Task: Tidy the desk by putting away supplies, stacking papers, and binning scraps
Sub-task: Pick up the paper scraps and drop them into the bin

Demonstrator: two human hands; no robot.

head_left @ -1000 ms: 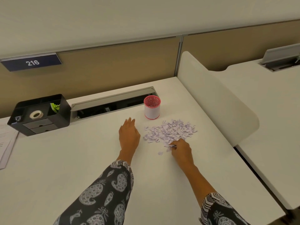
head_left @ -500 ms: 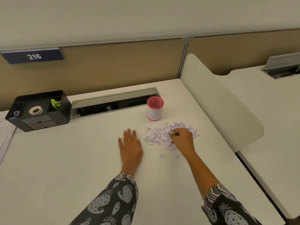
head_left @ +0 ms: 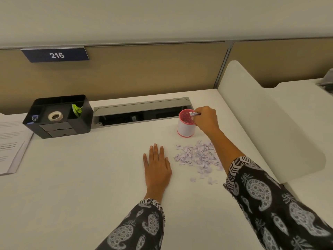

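A person's view down onto a white worktop [head_left: 90, 177]. The left hand [head_left: 157, 166] lies flat, palm down, fingers straight, just left of a loose pile of small lilac paper scraps [head_left: 198, 156]. The right hand [head_left: 205, 120] is raised over a white cup [head_left: 185, 126] with a pink rim, its fingertips pinching a few scraps above the opening. At the far left sits a black organiser [head_left: 57, 116] holding a tape roll [head_left: 55, 116], with printed papers [head_left: 10, 141] beside it. A blue sign [head_left: 56, 55] on the partition reads 216.
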